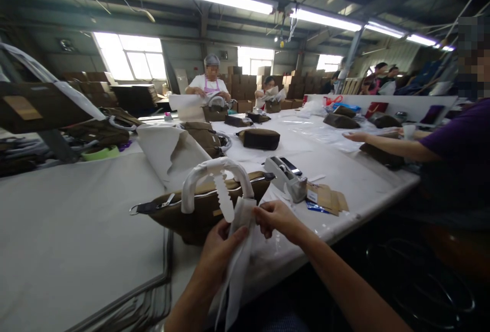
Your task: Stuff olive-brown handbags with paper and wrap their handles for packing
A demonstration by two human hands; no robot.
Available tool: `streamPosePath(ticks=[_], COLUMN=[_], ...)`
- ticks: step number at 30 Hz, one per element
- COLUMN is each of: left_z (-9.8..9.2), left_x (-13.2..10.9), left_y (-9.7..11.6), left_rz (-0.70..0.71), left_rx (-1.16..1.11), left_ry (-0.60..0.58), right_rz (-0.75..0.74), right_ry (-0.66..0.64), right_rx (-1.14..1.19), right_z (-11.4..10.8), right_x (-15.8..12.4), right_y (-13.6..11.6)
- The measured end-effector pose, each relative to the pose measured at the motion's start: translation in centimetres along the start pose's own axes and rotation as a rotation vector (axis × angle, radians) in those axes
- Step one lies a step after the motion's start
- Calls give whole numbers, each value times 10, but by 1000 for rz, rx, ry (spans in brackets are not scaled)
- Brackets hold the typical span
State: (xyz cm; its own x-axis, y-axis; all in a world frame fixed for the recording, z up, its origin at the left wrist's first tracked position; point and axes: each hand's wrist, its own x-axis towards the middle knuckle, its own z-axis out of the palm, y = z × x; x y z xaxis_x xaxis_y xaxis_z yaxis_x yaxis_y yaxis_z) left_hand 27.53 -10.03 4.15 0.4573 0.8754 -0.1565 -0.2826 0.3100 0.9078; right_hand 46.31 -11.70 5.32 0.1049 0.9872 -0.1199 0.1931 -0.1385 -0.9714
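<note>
White sheeting covers much of the long worktable, which runs off the left of the frame. At the right edge, a co-worker in a purple short-sleeved top is partly cut off. Centre frame, an olive-brown fabric bag with dark end tabs and white-wrapped handles stands on the near part of the table, its lower front partly hidden by the left hand. A long, white, flexible strip covers its right end; the strip's lower end is hard to make out. Right of the bag stand a grey tape dispenser, some brown paper cards and a dark phone. Left hand: gripping the strip, thumb uppermost. Right hand: fingers bent, fingertips pinching the strip's right edge.
</note>
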Motion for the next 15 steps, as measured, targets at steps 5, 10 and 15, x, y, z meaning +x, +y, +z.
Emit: streamPosePath(ticks=[5, 10, 15], left_z=[-1, 1, 2], left_x=[-2, 1, 3], left_y=[4, 1, 1], left_rz=[-69, -62, 8], left_rx=[-78, -46, 39], left_ry=[-10, -8, 21], right_rz=[-16, -228, -264], right_ry=[76, 313, 126], right_rx=[141, 308, 461], right_z=[9, 19, 36], right_x=[-3, -24, -28], right_y=[29, 15, 1])
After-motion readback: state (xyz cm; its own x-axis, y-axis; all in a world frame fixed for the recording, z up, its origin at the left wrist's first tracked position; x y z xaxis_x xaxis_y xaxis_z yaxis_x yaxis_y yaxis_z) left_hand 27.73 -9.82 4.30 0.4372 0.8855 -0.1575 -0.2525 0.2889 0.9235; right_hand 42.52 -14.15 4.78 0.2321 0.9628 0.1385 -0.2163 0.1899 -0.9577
